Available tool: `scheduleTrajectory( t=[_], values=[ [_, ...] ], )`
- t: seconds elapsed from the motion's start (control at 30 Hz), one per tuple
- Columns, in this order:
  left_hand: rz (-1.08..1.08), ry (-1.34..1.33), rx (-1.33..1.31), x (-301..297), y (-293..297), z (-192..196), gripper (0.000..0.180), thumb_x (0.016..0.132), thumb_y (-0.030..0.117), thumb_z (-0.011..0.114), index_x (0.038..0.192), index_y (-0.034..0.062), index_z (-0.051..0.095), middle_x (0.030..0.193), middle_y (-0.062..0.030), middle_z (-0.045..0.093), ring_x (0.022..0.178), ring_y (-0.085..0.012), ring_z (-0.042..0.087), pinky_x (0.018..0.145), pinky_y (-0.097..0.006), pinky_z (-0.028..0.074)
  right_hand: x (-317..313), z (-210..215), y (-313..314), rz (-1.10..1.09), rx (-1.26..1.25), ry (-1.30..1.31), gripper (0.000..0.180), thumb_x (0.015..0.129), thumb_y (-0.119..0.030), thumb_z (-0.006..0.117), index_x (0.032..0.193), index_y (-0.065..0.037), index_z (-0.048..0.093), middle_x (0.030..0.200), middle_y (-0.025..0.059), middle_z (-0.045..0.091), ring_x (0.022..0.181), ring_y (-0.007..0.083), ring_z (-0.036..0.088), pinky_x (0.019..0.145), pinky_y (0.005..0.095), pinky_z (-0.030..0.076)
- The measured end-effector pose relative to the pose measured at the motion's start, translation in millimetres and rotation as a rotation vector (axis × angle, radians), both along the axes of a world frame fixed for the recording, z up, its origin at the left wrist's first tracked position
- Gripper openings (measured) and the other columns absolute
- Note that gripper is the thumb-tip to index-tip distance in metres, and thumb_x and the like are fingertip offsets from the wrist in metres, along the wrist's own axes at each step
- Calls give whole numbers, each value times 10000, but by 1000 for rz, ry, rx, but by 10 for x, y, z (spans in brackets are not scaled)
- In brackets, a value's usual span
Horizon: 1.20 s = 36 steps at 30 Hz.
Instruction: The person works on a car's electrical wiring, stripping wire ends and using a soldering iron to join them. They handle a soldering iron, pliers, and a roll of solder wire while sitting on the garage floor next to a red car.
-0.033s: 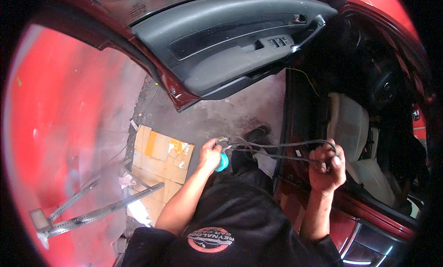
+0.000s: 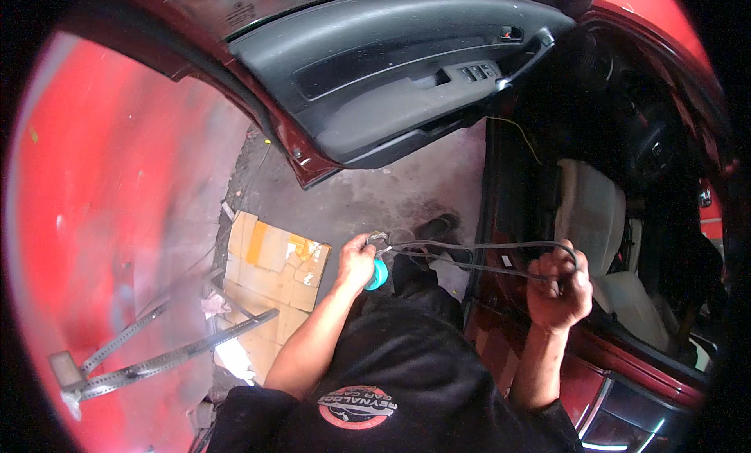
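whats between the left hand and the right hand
In the head view, two strands of dark cord stretch between the left hand and the right hand.

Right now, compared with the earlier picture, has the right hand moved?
Yes, slightly: judged against the pale car seat, the right hand, holding the dark cord, has shifted toward the picture's right.

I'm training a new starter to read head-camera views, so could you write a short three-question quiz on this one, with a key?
1. Which hand holds the looped end of the dark cord?
2. True or false: the car door stands open.
3. What colour is the round object by the left hand? (a) red (b) teal (c) yellow

Key: 1. The right hand. 2. True. 3. b.
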<state>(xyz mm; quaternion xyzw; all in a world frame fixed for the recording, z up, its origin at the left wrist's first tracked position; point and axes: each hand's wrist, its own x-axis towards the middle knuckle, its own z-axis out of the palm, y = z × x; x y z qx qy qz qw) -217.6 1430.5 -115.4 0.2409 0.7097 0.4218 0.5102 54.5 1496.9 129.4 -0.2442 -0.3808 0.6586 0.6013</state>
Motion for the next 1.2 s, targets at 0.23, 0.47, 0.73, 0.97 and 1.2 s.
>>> scheduleTrajectory(
  t=[0.23, 0.47, 0.73, 0.97, 1.2],
  values=[
    [99, 92, 26, -145, -103, -5, 361, 850, 16, 533, 1189, 31, 655, 1024, -115, 698, 875, -185, 654, 783, -318, 521, 142, 225, -109, 122, 31, 325, 374, 982, -466, 520, 823, -132, 573, 688, -35, 415, 493, 52, 371, 467, 228, 336],
    [155, -404, 137, -531, -188, 19, 354, 851, -48, 458, 1129, 11, 670, 988, -76, 701, 781, -149, 637, 706, -275, 531, 356, 45, -327, 205, 71, -207, 422, 912, -371, 664, 880, 49, 649, 470, 65, 524, 322, 135, 405, 351, 286, 348],
    [291, -472, 124, -784, -300, -153, 261, 845, 9, 442, 982, -30, 661, 872, -128, 684, 709, -196, 647, 647, -301, 544, 804, 6, -570, 374, -284, -636, 326, 757, -232, 789, 827, 80, 723, 673, 190, 669, 538, 231, 639, 472, 297, 462],
    [307, -415, 207, -726, -346, -161, 254, 830, 28, 457, 979, -55, 645, 877, -161, 693, 734, -227, 668, 703, -320, 560, 1096, -1268, -745, 46, -551, -1295, 213, 859, -146, 708, 931, 54, 715, 823, 97, 708, 708, 164, 621, 657, 309, 485],
    [164, -320, 216, -482, -594, 116, 273, 847, 16, 474, 993, -24, 701, 912, -91, 698, 857, -165, 642, 828, -285, 493, -334, -948, -559, 112, -131, -1555, 344, 843, -169, 740, 1108, 41, 675, 1032, 194, 709, 986, 252, 686, 848, 329, 517]
  ],
)
